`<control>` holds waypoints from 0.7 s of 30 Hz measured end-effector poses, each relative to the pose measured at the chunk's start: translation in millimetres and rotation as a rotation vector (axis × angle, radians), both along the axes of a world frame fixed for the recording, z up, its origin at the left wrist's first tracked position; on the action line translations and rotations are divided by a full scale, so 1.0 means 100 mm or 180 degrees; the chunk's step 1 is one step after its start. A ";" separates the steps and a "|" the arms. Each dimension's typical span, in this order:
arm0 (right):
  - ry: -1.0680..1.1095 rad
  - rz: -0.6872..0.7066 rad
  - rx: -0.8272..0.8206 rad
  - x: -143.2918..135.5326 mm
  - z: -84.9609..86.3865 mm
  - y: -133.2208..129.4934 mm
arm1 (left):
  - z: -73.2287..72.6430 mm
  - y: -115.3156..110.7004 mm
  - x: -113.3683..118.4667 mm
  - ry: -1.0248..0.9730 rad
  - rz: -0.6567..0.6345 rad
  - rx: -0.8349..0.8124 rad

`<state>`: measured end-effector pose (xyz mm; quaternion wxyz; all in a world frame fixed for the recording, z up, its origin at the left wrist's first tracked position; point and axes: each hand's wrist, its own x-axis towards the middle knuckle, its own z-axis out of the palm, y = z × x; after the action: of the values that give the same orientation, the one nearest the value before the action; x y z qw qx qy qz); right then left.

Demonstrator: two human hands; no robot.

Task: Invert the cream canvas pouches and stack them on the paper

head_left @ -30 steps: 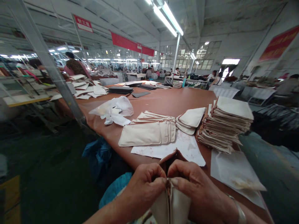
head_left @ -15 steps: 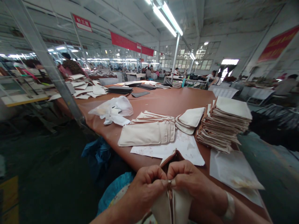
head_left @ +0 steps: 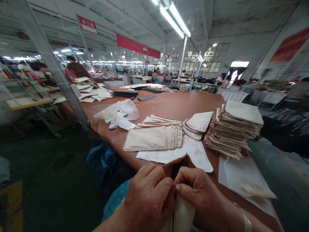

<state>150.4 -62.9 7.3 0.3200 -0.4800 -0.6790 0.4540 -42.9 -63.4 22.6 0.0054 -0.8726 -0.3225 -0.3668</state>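
Note:
Low in the centre I hold a cream-and-brown pouch (head_left: 184, 209), its brown side (head_left: 177, 162) standing open like a peak beyond my fingers. My left hand (head_left: 151, 193) is curled closed at the seam between its two cream halves, and its fingertips are partly hidden. Thumb and bent forefinger of my right hand (head_left: 200, 190) pinch the cream edge just beside it. The hands meet at the top of the seam. A white paper sheet (head_left: 202, 161) lies on the table just past them, with flat cream pouches (head_left: 147, 140) overlapping on its far side.
A tall stack of cream pieces (head_left: 238, 129) rises at the right of the brown-covered table (head_left: 173, 104). Plastic bags (head_left: 126, 109) lie left of centre. Black pieces (head_left: 125, 92) are piled farther back. A metal post (head_left: 60, 74) stands at the left edge; people work beyond.
My left hand has rolled over, so its back now covers the left half of the pouch and the small metal piece at the seam. My right hand keeps its pinch.

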 end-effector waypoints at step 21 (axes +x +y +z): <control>0.0918 0.0016 -0.0429 -0.03 -0.13 -0.06 | -0.06 -0.02 -0.07 -0.0920 0.0160 -0.1218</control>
<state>147.5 -68.9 -6.1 0.3801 -0.4285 -0.5952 0.5636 -50.3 -65.5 16.9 -0.1972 -0.7878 -0.4053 -0.4198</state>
